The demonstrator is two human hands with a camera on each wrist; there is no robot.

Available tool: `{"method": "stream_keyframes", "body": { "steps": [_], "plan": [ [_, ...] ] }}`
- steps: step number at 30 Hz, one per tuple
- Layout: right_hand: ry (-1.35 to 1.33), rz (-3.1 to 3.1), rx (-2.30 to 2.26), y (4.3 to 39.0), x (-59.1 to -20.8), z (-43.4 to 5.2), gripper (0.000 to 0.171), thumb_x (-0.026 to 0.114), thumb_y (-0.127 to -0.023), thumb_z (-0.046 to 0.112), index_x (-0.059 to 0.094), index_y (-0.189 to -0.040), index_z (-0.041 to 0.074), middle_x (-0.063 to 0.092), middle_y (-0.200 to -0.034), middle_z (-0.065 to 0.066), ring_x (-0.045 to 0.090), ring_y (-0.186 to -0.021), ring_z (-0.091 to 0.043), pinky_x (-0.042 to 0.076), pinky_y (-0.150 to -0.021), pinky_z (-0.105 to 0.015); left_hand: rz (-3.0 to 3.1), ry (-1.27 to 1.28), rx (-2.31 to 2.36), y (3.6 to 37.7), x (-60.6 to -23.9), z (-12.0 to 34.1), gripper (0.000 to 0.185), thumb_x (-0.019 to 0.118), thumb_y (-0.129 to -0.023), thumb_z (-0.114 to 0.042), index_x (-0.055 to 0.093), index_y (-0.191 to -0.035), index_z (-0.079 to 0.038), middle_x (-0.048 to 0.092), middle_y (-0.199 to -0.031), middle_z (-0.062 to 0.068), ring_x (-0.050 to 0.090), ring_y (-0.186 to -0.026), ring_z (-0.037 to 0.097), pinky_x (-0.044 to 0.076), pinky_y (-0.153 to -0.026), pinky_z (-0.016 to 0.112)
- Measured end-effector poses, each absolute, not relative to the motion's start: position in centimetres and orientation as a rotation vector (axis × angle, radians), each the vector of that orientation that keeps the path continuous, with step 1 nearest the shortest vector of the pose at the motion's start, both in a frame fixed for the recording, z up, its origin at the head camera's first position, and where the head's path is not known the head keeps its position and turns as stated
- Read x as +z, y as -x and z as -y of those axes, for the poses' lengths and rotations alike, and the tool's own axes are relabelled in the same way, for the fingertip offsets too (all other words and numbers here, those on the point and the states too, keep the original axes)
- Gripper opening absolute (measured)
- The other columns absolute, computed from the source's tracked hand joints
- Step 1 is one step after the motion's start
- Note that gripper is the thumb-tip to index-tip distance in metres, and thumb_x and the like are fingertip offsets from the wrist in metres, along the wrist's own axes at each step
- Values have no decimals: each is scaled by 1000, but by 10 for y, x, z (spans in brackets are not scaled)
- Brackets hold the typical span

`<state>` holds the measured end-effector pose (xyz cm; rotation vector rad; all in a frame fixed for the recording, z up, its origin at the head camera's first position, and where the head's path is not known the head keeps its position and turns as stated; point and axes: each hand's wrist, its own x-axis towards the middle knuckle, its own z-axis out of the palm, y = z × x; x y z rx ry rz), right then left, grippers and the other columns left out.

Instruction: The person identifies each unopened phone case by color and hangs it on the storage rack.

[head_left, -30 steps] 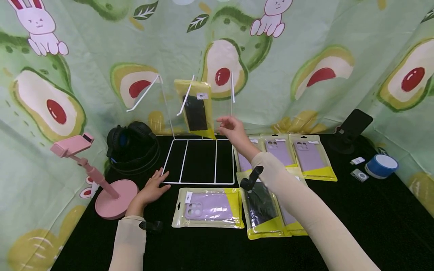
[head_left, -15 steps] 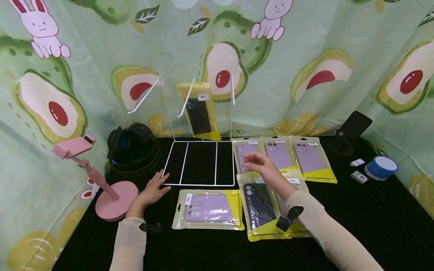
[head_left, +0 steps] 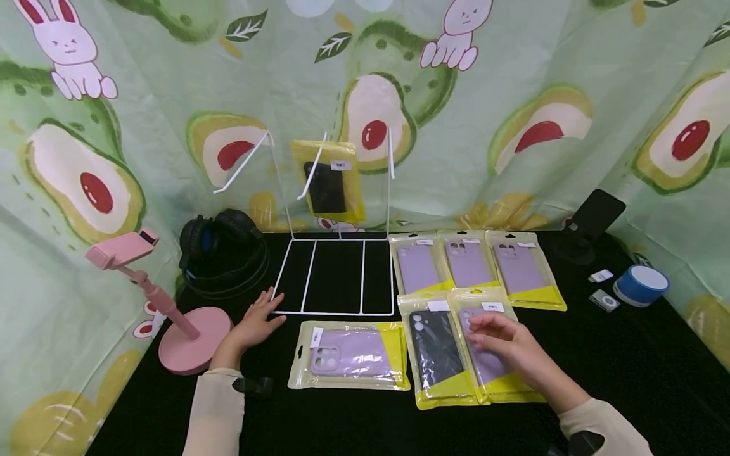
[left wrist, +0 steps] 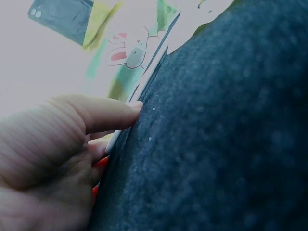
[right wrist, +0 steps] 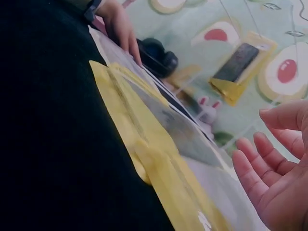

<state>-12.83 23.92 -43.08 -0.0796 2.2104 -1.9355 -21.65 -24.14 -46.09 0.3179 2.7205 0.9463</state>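
A white wire rack (head_left: 333, 313) stands on the black table, and one yellow-edged pouch with a black phone case (head_left: 327, 187) hangs from its middle prong. My left hand (head_left: 255, 324) rests at the rack's front left corner, fingers stretched out; in the left wrist view, the thumb and fingers (left wrist: 115, 113) lie along the white wire. Over a pouch with a purple phone case (head_left: 485, 364) hovers my right hand (head_left: 504, 345), fingers loosely bent and holding nothing. Beside that pouch lies another with a black phone case (head_left: 436, 348). A sideways purple phone case pouch (head_left: 350, 354) lies before the rack.
Several purple phone case pouches (head_left: 519, 269) lie in a row right of the rack. Black headphones (head_left: 222, 253) and a pink phone stand (head_left: 191, 342) are on the left. At right are a dark phone stand (head_left: 590, 225), a blue round device (head_left: 641, 284) and two small gadgets (head_left: 604, 301).
My right hand has drawn back from the hanging pouch, moving right and toward me over the pouches on the table. The hanging pouch has swung a little. My left hand has stayed put.
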Motion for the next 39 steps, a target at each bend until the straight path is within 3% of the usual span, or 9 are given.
{"method": "stream_keyframes", "body": {
  "steps": [7, 10, 14, 16, 18, 23, 27, 34, 39],
  "plan": [
    [45, -2535, -1675, 124, -424, -277, 45, 62, -91, 18, 47, -127, -7, 53, -119, -22, 56, -95, -8, 51, -79, -24, -2718, -314, 962, 215, -461, 241, 56, 50, -96, -13, 29, -143, 7, 5, -152, 32, -2, -140, 47, -3, -109, 61],
    [-4, -2629, -1502, 128, -424, -291, 50, 61, -92, 22, 44, -131, -4, 48, -125, -23, 54, -102, -17, 49, -80, -26, -2718, -316, 961, 215, -461, 241, 56, 50, -96, -13, 30, -143, 8, 5, -152, 32, -1, -140, 47, -2, -109, 61],
    [-77, -2626, -1305, 132, -429, -301, 64, 64, -89, 25, 35, -138, -5, 39, -131, -31, 49, -110, -38, 49, -83, -43, -2721, -328, 955, 215, -461, 240, 56, 50, -95, -13, 30, -143, 7, 6, -152, 33, -1, -140, 48, -2, -109, 62],
    [-90, -2607, -1250, 132, -432, -302, 70, 67, -87, 26, 32, -139, -5, 37, -130, -33, 47, -109, -42, 48, -82, -48, -2723, -329, 952, 215, -461, 241, 56, 50, -95, -13, 30, -143, 8, 6, -151, 33, 0, -139, 48, -1, -109, 62],
    [-83, -2595, -1227, 132, -435, -301, 74, 69, -84, 25, 31, -140, -5, 38, -128, -33, 48, -105, -40, 48, -79, -44, -2725, -330, 951, 215, -461, 240, 56, 50, -95, -13, 30, -143, 8, 6, -151, 33, 0, -139, 48, -1, -109, 62],
    [-23, -2619, -1233, 133, -440, -295, 65, 69, -83, 16, 38, -135, -6, 48, -111, -23, 49, -90, -28, 44, -67, -32, -2730, -325, 949, 214, -459, 240, 56, 50, -95, -13, 30, -143, 8, 6, -152, 33, 0, -140, 48, -1, -109, 62],
    [-68, -2609, -1248, 134, -443, -290, 51, 64, -85, 11, 47, -128, -7, 52, -99, -16, 49, -84, -25, 43, -65, -31, -2732, -317, 946, 215, -460, 241, 55, 50, -95, -13, 30, -143, 7, 5, -152, 32, -1, -140, 47, -1, -109, 61],
    [-250, -2572, -1293, 128, -442, -295, 40, 58, -89, 15, 53, -125, -3, 55, -112, -21, 52, -92, -27, 43, -70, -29, -2720, -308, 948, 214, -461, 240, 56, 50, -96, -13, 29, -144, 7, 5, -152, 32, -1, -140, 47, -2, -110, 61],
    [-308, -2511, -1435, 124, -439, -304, 43, 57, -91, 16, 49, -127, -5, 55, -111, -19, 57, -85, -21, 49, -69, -31, -2719, -304, 953, 214, -459, 239, 55, 49, -96, -13, 29, -144, 7, 5, -152, 32, -2, -140, 47, -3, -110, 61]
  ]
}}
